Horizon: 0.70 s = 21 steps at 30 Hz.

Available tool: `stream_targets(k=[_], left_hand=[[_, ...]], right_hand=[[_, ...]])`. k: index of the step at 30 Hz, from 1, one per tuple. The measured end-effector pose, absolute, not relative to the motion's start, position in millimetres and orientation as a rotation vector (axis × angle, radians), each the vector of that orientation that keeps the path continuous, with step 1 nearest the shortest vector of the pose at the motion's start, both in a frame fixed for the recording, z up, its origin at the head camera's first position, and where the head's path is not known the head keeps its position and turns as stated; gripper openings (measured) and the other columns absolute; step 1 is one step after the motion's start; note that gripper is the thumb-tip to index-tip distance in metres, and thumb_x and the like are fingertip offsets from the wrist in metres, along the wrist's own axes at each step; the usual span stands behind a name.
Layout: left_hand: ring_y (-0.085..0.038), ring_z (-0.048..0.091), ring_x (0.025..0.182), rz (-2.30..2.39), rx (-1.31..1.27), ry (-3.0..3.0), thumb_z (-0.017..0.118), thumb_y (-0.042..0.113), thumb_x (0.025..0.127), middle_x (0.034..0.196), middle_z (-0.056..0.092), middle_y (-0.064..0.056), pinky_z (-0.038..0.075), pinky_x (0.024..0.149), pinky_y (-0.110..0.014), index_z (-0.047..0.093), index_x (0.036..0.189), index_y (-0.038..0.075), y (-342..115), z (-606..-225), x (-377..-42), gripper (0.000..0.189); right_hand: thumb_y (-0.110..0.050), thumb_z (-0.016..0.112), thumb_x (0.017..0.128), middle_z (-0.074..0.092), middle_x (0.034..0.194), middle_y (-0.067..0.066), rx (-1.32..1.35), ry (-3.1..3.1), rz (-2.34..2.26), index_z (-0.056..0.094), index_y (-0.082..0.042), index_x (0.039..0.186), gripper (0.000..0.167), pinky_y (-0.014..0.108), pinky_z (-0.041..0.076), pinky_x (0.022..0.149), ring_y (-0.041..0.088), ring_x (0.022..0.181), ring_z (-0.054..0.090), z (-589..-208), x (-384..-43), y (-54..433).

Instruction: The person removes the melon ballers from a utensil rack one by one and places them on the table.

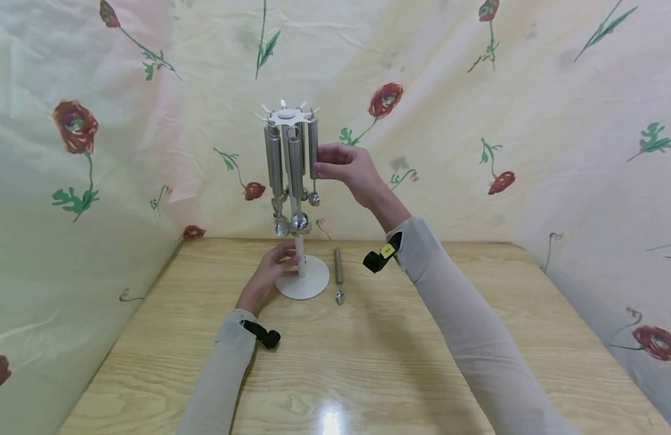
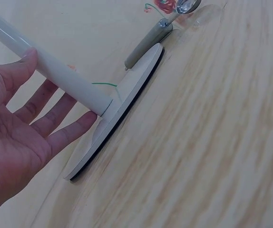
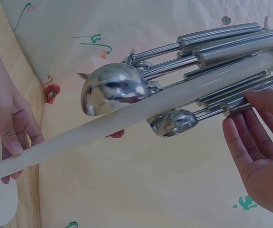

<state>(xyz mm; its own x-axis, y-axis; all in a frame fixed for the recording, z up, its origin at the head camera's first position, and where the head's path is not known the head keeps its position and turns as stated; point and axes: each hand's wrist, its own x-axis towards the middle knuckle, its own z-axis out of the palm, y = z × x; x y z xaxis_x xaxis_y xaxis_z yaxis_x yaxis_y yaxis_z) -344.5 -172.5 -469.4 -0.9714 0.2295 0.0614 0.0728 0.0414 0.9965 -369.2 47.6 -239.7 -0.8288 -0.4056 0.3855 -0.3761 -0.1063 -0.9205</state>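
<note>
A white stand (image 1: 308, 285) with a round base and an upright pole carries several steel scoops (image 1: 300, 223), hung by their ring ends from a hooked top disc (image 1: 286, 115). My left hand (image 1: 274, 267) grips the pole low down, just above the base, thumb on one side and fingers behind. Up at the right side of the rack, my right hand (image 1: 346, 169) pinches the tubular handle of a hanging small metal scoop (image 3: 174, 123) between thumb and fingers. The scoop's bowl hangs below the fingertips.
Another small metal scoop (image 1: 338, 272) lies on the wooden table (image 1: 292, 374), right of the base, bowl toward me. Behind the table hangs a flower-patterned cloth (image 1: 444, 145), close to the rack and the right hand. Cloth also borders both sides.
</note>
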Motion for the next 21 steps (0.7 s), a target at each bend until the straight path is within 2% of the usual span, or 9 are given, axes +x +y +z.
stream_targets(k=[17,21], left_hand=[[-0.030,0.054,0.126,2.079,0.309,2.161,0.059,0.012,0.104,0.138,0.054,-0.018,0.059,0.101,-0.048,0.054,0.142,0.006,-174.0,-469.6,-346.3,0.039],[-0.030,0.054,0.125,2.077,0.301,2.163,0.059,0.012,0.104,0.137,0.054,-0.018,0.060,0.100,-0.047,0.054,0.141,0.006,-174.0,-470.3,-345.8,0.038]], right_hand=[[0.005,0.069,0.092,0.073,0.105,0.005,-0.907,2.013,-2.275,0.070,-0.003,0.118,0.027,0.033,0.062,0.092,0.019,0.096,0.070,-248.9,-369.4,78.1],[0.004,0.069,0.093,0.072,0.111,0.011,-0.860,2.033,-2.268,0.068,-0.003,0.120,0.028,0.033,0.062,0.093,0.019,0.097,0.070,-259.4,-368.1,92.8]])
